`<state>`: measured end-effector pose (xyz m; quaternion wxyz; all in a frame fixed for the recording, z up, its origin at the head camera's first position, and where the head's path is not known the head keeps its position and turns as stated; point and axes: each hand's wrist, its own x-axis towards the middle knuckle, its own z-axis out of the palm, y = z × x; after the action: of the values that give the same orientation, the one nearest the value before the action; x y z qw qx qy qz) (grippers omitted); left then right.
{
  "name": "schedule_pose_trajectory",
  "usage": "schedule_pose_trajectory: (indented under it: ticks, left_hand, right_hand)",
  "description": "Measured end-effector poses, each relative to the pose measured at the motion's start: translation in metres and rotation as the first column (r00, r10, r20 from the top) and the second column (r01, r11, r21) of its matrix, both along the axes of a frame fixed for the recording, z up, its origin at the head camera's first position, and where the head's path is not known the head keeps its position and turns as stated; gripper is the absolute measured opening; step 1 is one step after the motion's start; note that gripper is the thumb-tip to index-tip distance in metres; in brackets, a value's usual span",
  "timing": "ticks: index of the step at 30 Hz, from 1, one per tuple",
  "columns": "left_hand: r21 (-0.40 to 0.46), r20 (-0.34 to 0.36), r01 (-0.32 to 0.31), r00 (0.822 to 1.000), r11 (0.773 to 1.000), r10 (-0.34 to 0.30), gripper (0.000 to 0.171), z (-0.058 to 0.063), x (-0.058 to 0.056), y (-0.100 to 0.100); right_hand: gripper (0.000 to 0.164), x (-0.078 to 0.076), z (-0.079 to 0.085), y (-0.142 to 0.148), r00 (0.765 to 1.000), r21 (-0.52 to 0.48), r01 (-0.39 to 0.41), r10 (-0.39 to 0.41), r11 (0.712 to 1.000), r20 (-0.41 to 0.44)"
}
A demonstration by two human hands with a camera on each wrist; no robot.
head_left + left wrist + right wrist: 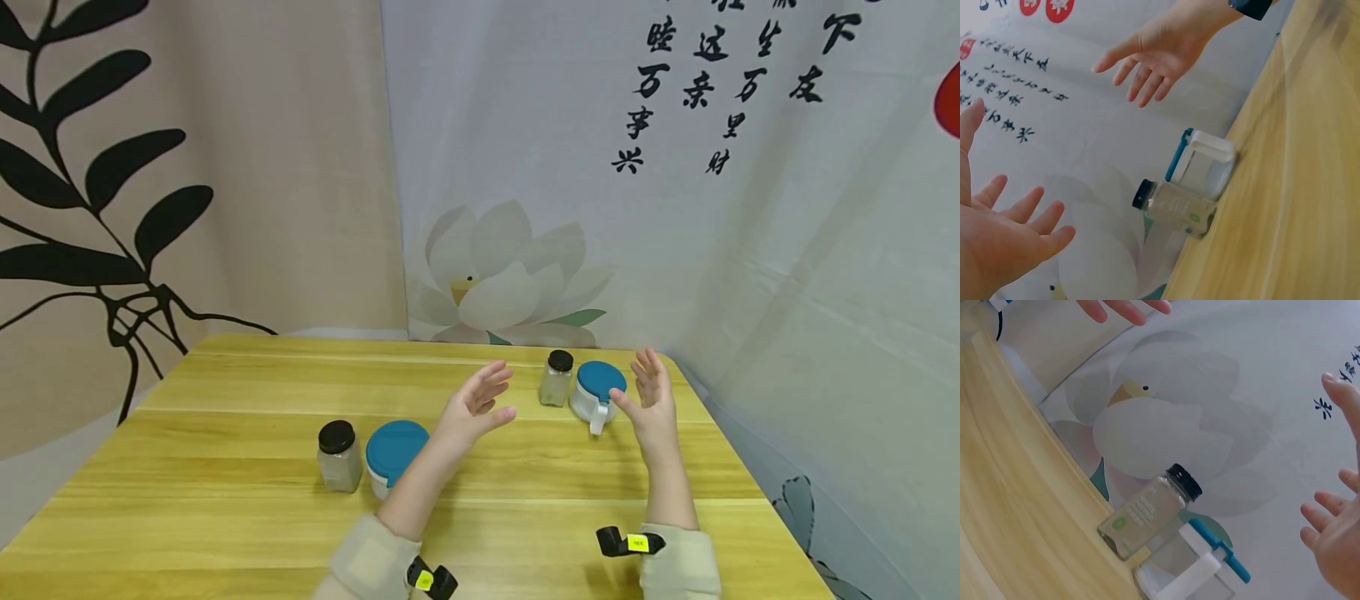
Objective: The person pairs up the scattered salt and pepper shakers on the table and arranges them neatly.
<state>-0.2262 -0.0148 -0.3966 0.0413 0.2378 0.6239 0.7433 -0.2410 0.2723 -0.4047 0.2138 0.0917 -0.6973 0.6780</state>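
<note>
With your left hand (480, 408) and right hand (652, 408) spread, grip the far blue-lidded jar (597, 383), perhaps fragile glass, by its handle (597, 419).

A yellowish wood-grain table (202, 500) stands before a whitish cloth (525, 108) printed with columns of black characters (698, 89), a large pale lotus (498, 287) low down and a red shape (949, 102) cut by the view's edge; beside it, a beige cloth (300, 167) bears a dark leafy branch (131, 165).

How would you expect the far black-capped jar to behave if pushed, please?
The far jar would probably slide rather than roll, given its flat, squarish sides. Being taller than wide, it might tip if pushed near the black cap.
</note>
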Motion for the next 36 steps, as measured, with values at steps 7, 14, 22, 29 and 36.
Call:
schedule_pose_trajectory:
  ticks: [7,14,22,29,36]
  left_hand:
    - [0.015,0.025,-0.022,0.999,1.000,0.021,0.067,-0.009,-0.003,0.010]
    - [0.022,0.033,-0.039,0.999,0.999,0.039,0.066,-0.013,-0.008,0.021]
    - [0.006,0.070,-0.050,0.996,0.999,0.050,0.068,-0.016,-0.013,0.031]
    - [-0.020,0.097,-0.078,0.992,0.997,0.080,0.066,-0.020,-0.018,0.038]
    - [-0.008,0.107,-0.086,0.991,0.996,0.086,0.066,-0.023,-0.025,0.044]
  right_hand:
    - [0.082,-0.003,-0.008,0.007,1.000,-0.017,0.008,-0.008,1.000,0.013]
    - [0.081,-0.006,-0.014,0.011,0.999,-0.023,0.017,-0.016,1.000,0.049]
    - [0.080,-0.009,-0.019,0.013,0.997,-0.041,0.031,-0.028,0.999,0.070]
    - [0.081,-0.014,-0.025,0.015,0.995,-0.035,0.040,-0.037,0.999,0.093]
    - [0.080,-0.018,-0.027,0.017,0.993,-0.048,0.065,-0.059,0.997,0.105]
